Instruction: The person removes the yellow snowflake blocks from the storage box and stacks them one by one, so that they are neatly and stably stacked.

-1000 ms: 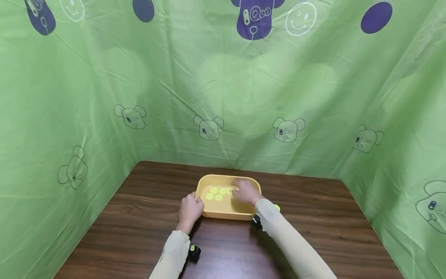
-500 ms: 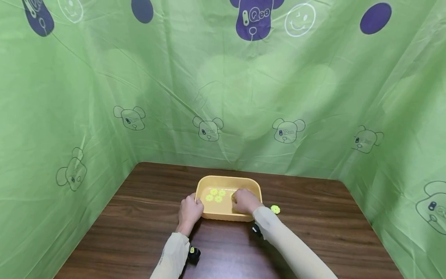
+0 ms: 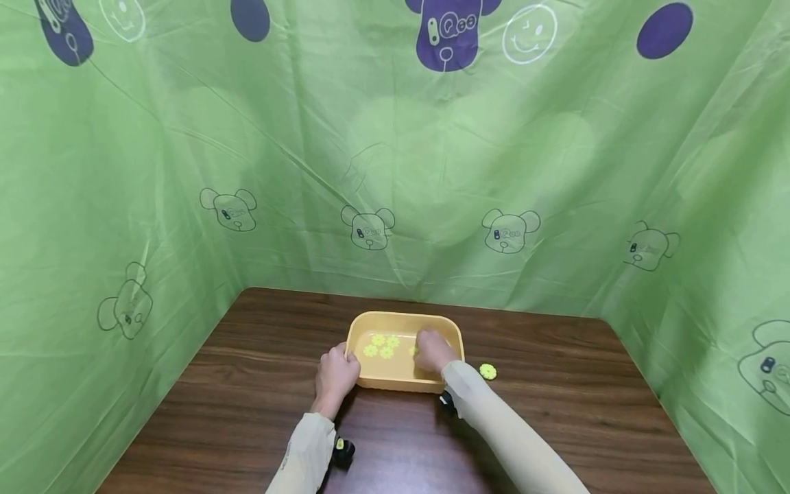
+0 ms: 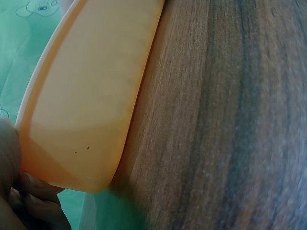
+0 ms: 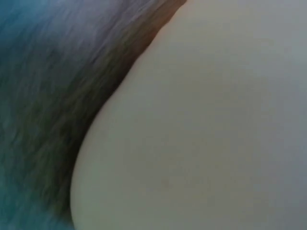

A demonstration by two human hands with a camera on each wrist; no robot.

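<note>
A yellow plastic basin (image 3: 401, 383) sits on the table, with several small yellow-green flower-shaped pieces (image 3: 386, 353) on its floor toward the left. My left hand (image 3: 337, 372) grips the basin's left wall; the left wrist view shows the thumb and curled fingers (image 4: 43, 203) at the rim. My right hand (image 3: 435, 351) reaches into the right half of the basin, fingers down, pinching another yellow-green flower piece that peeks out beside the fingertips. Most of that piece is hidden by the hand. The right wrist view holds mainly the basin's outer wall (image 5: 192, 124), with no fingers showing.
One more flower piece (image 3: 488, 371) lies on the brown wood-grain table (image 3: 555, 398), right of the basin. Green printed curtains (image 3: 432, 171) hang behind the table and along both sides. A small black camera (image 3: 343, 453) is on the left wrist.
My right hand has drawn a flower piece away from the others, toward the right of the basin. The piece outside the basin has come into view from behind the sleeve. My left hand stays put.
</note>
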